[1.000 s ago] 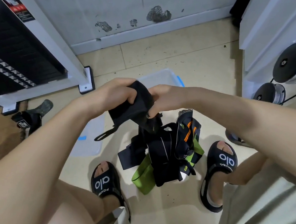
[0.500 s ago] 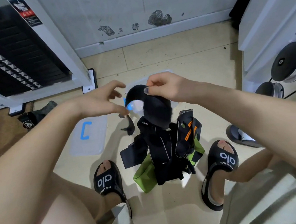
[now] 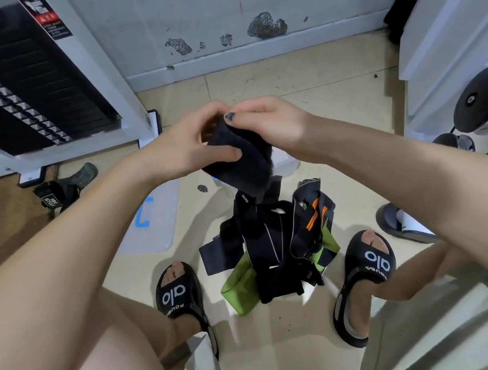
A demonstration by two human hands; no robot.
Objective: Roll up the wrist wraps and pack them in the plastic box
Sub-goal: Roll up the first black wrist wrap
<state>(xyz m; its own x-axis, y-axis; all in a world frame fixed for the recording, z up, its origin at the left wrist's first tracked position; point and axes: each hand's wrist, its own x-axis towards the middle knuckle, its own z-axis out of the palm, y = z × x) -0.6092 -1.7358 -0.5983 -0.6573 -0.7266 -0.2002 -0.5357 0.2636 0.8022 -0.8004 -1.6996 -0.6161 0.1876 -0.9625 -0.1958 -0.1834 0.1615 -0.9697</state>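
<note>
Both the left hand (image 3: 191, 148) and right hand (image 3: 269, 122) have fingers clamped on a rolled black fabric wrist wrap (image 3: 239, 161), held above the clear plastic box (image 3: 287, 162) on the tan floor (image 3: 301, 78)

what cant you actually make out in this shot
Head view only:
- Plastic box: mostly hidden behind the black wrist wrap and both hands; its contents cannot be seen.
- Roll's far end: covered by the left hand and right hand.
- Pile of wraps on the floor: tangled, so the count is unclear.
- Lone wrap at left: label too small to read.
</note>
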